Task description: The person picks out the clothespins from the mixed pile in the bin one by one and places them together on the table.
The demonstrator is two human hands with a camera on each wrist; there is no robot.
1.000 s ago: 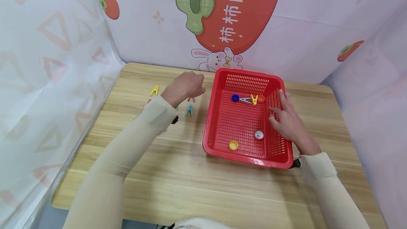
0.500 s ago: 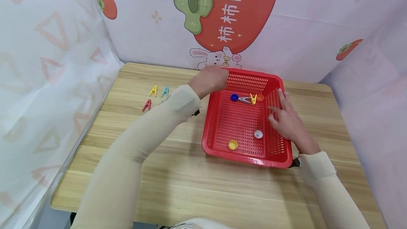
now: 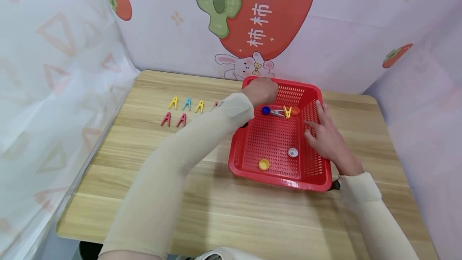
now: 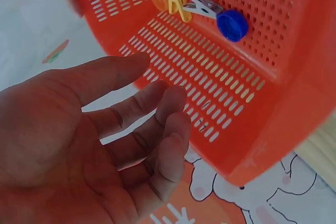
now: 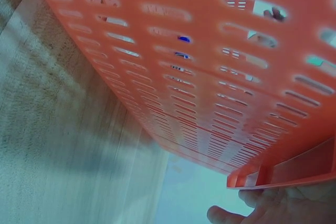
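Note:
Over the back left corner of the red plastic basket (image 3: 272,139) hangs my left hand (image 3: 261,90). Its palm (image 4: 47,156) holds nothing and the fingers bend loosely beside the slotted wall. My right hand (image 3: 326,135) holds the basket's right rim, with thumb and a finger reaching inside; its fingertips (image 5: 226,216) show at the rim in the right wrist view. In the basket, toward the back, lie a blue cap (image 4: 232,25), a silver clothespin (image 4: 202,1), a yellow clothespin (image 3: 287,112) and an orange cap (image 3: 295,111). Nearer the front are a white cap (image 3: 293,152) and a yellow cap (image 3: 264,165).
Left of the basket, small clothespins stand out on the wooden table (image 3: 119,163): yellow clothespins (image 3: 173,102), a blue clothespin (image 3: 187,104) and red clothespins (image 3: 166,119), some partly behind the left sleeve (image 3: 173,155). A printed cloth (image 3: 162,31) hangs behind the table.
My left hand has moved right, from above the clothespins on the table to over the basket's back left corner, uncovering more clothespins. The right hand has stayed at the rim.

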